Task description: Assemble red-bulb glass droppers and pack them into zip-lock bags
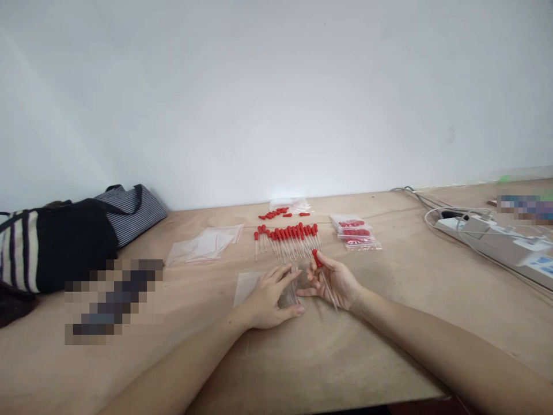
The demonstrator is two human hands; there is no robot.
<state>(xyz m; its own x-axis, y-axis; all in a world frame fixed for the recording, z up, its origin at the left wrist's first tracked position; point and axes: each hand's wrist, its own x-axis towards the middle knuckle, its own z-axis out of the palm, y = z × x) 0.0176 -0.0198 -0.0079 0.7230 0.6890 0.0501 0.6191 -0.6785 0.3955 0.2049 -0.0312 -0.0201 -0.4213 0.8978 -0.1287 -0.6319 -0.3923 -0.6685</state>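
My left hand point(273, 297) rests on a clear plastic bag point(247, 286) on the wooden table, its fingers apart at the bag's open-looking right end. My right hand point(334, 283) has its fingers round a glass dropper with a red bulb point(317, 259); the dropper's clear tube points down toward me. Just beyond both hands lies a row of several red-capped droppers point(294, 233). Behind them are loose red bulbs point(274, 214). Filled zip bags with red bulbs point(356, 233) are stacked to the right, and flat clear bags point(205, 245) lie to the left.
At the left are a black bag with white stripes point(64, 242), a striped bag point(132, 213) and a blurred dark object point(116, 300). Power strips point(505, 239) with looped white cables lie at the right. A pale wall point(276, 104) rises behind the table.
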